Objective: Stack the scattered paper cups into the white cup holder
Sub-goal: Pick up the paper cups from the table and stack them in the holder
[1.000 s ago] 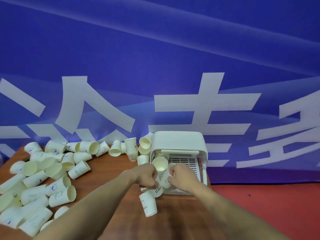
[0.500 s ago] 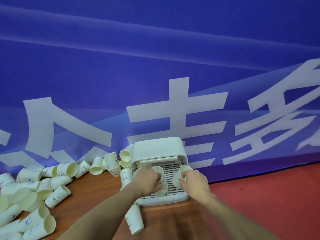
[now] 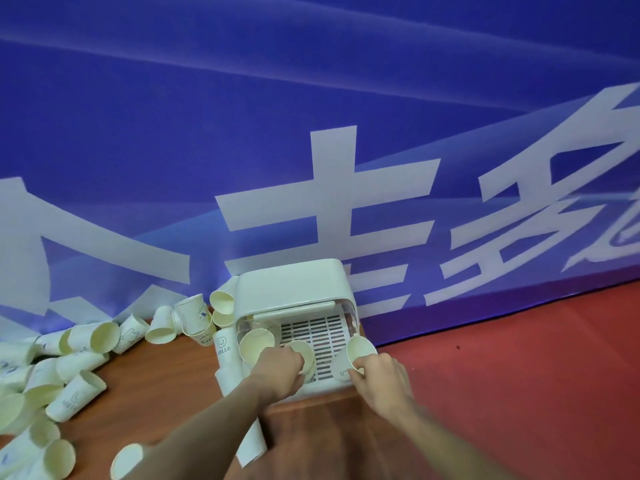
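Fingers (image 3: 360, 370) of your right hand (image 3: 379, 375) grasp a cream paper cup (image 3: 358, 351) now over the boxy white plastic cup holder (image 3: 294, 289), left hand (image 3: 277, 370) gripping another cup (image 3: 301, 351) inside it; both moved in, stacking underway.

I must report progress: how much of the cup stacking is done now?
Early stage. One cup already sits in the holder. The left hand and right hand each hold a cup at the holder's grid. Many loose cups remain on the table.
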The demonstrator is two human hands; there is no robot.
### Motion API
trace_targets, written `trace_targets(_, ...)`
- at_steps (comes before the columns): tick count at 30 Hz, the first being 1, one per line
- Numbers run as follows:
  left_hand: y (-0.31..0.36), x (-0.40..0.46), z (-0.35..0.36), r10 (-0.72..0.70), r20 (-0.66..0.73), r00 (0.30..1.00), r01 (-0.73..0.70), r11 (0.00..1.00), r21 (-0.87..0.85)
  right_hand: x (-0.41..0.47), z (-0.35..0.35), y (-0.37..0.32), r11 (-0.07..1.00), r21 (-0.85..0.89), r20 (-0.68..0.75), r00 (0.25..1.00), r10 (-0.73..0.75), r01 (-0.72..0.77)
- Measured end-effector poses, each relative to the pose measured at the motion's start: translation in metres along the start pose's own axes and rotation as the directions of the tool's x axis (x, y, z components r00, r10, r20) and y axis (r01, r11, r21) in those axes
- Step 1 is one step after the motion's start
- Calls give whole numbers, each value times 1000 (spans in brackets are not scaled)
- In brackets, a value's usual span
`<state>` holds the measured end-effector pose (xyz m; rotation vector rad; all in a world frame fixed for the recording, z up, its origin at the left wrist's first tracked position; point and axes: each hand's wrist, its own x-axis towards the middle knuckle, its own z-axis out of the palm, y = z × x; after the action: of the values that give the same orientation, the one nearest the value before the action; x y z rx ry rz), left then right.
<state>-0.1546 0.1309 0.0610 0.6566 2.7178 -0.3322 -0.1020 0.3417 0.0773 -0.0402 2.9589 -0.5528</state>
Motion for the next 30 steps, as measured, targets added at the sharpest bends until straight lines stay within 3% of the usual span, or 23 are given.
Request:
trace_targets(7, -22, -10, -14, 9, -68, 998, -19, 989, -146, 13, -14, -27, 982, -74, 71, 983, -169, 174)
trace_targets(13, -56, -29, -24, -52, -123, 991, 17, 963, -269, 33, -6, -63, 887, -280, 163, 929, -333, 367)
trace_targets(20, -78, -56, 7, -136, -95, 986, 90, 921, -378, 43, 24, -70, 813, -386, 327, 889, -321, 435)
trace_targets(27, -95, -76, 32, -155, -20, 988, 136, 913, -384, 47, 50, -74, 811, -403, 379, 884, -275, 425)
trace_targets(30, -108, -85, 40, -173, 19, 985, 167, 910, -379, 43, 52, -84, 842, -365, 306, 905, -296, 398)
